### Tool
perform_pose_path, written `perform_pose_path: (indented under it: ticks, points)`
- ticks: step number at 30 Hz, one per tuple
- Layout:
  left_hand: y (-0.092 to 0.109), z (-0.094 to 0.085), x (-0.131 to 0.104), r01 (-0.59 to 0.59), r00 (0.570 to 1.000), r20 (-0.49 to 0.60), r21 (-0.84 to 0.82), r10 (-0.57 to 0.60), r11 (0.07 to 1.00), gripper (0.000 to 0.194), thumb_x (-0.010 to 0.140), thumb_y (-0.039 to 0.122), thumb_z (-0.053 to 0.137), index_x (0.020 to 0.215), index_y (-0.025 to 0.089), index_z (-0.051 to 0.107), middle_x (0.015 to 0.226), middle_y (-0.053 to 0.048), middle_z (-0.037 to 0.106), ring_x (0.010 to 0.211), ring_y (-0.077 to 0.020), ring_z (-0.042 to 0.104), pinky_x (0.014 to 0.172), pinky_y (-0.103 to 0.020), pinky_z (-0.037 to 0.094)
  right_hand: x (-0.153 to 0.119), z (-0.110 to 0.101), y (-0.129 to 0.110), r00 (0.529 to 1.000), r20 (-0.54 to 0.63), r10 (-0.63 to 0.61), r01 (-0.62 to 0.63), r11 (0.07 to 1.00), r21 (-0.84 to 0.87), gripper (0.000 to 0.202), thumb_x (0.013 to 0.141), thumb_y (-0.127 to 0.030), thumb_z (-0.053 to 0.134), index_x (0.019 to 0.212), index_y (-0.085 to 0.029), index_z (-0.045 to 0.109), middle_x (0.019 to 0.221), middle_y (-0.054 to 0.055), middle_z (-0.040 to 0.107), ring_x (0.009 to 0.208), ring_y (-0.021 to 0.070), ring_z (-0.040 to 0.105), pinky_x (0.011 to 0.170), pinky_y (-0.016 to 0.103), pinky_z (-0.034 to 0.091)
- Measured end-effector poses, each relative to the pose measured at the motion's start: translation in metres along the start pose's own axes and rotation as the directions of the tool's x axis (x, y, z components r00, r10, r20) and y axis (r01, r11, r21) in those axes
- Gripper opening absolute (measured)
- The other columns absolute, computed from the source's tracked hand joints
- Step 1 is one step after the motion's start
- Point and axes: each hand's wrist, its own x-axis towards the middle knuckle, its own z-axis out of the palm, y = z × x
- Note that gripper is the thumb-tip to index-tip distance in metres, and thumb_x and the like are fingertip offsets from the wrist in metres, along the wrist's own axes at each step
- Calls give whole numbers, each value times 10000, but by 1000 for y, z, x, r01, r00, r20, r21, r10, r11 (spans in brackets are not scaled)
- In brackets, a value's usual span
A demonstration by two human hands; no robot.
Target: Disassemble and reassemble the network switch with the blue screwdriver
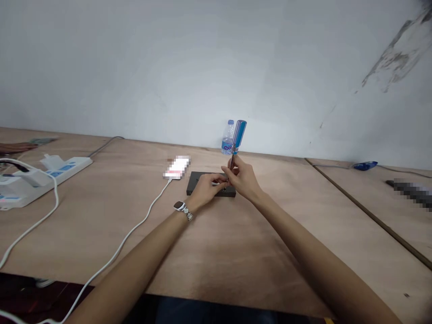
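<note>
A screwdriver (239,134) with a clear and blue handle stands nearly upright, tilted slightly to the right at its top. My right hand (245,177) is closed, its fingers pinching the shaft just below the handle. Beneath is a flat black box (194,183) lying on the table. My left hand (205,189), with a watch (180,205) on the wrist, rests over the box. Its thumb and fingers are pinched together at the screwdriver's lower end; what they grip there is too small to make out. The fingers hide the tip and part of the box.
Behind the screwdriver stands a water bottle (227,139) near the wall. A phone (178,166) on a white cable (145,218) lies left of the box. A white power strip (72,167) and another person's hand (15,147) are at far left. A blue packet (365,166) lies right.
</note>
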Motion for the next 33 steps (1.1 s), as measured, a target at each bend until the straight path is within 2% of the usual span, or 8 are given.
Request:
perform_pose_path:
  ticks: [12,15,18,20,23,26,29,33]
  points:
    - [-7,3,-5,-3,1000,-18,98,5,995,256,918,365,605,940,181,782,975,-59,786,874,-231,692,797,-324,502,-1,0,4,999,46,7,-6,1000,-22,243,917,-424,601,814,-235,490,696,-15,564,570,155,585,533,284,493]
    - [-5,2,-6,-8,1000,-8,136,9,991,265,933,365,589,976,191,783,975,-47,784,845,-221,685,785,-321,494,1,-12,-3,993,121,9,-7,1000,-20,180,902,-379,628,888,-204,589,817,27,656,619,154,624,550,285,523]
    - [-4,0,-7,-10,1000,16,151,7,988,301,957,390,556,1004,197,783,997,-44,781,871,-224,685,800,-322,494,3,-27,-13,967,253,37,-60,995,84,253,920,-342,600,1120,-193,638,969,78,722,788,200,696,559,287,568]
    - [-3,-1,-8,-11,999,44,138,5,990,317,966,405,542,1004,199,780,1020,-47,779,916,-231,688,820,-324,496,4,-34,-17,958,279,60,-94,989,111,252,928,-343,585,1106,-187,673,995,90,738,810,209,709,559,294,583]
    - [-2,0,-9,-15,999,45,95,10,995,298,962,417,558,1031,210,760,1061,-48,771,971,-229,685,861,-327,499,5,-35,-18,962,266,58,-90,990,109,233,916,-369,608,979,-172,714,931,85,743,710,188,696,542,299,580]
    - [-2,5,-8,-9,998,-65,44,12,999,275,892,442,673,1036,215,729,1065,-43,761,994,-218,679,894,-323,502,7,-31,-13,975,219,29,-49,995,86,229,878,-393,669,862,-166,696,794,57,712,612,161,646,525,292,556]
    - [-3,12,-6,19,984,-178,22,-14,1000,279,823,453,752,940,203,713,969,-39,759,919,-210,685,838,-318,517,7,-26,-5,993,119,5,-11,999,49,264,851,-421,709,773,-180,635,699,31,660,577,150,604,531,290,525]
    - [-1,16,-5,29,977,-211,-18,-33,999,213,845,402,724,859,190,707,870,-38,756,795,-195,684,738,-301,524,5,-18,2,1000,24,6,-7,1000,23,327,833,-459,730,726,-205,554,678,21,634,588,157,591,537,297,513]
